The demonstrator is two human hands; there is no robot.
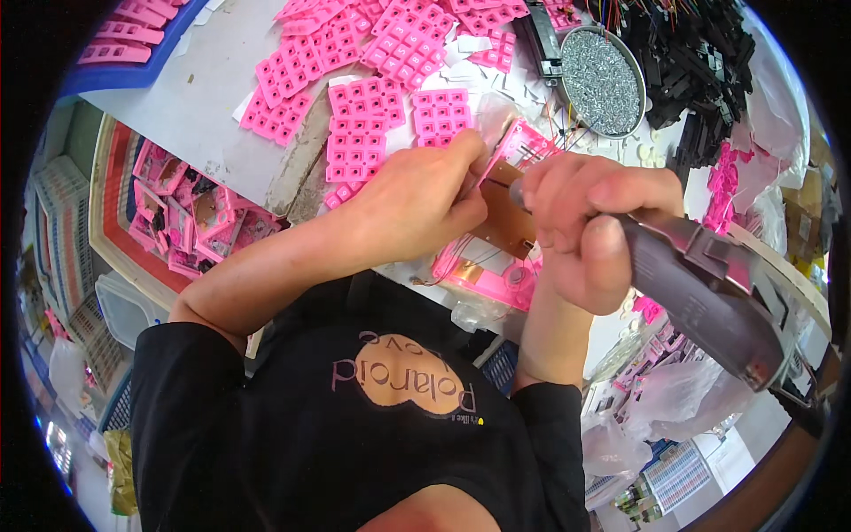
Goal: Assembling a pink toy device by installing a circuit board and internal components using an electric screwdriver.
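A pink plastic casing [479,277] with a brown circuit board [503,213] in it lies on the table in front of me, with thin wires about its edges. My left hand [421,199] is closed at the casing's left side, its fingers curled over the edge. In my right hand [594,217] is a dark grey electric screwdriver [709,288], gripped with the fingers wrapped round its front part. Its nose points left, over the board. The fingers hide the contact between tip and board.
Pink keypad pieces [355,133] lie beyond my hands. A round metal dish [603,84] of small screws stands at the far right, beside a heap of black plastic parts [696,71]. To the left, a crate [111,191] holds pink assemblies; a blue tray [133,75] sits farther back.
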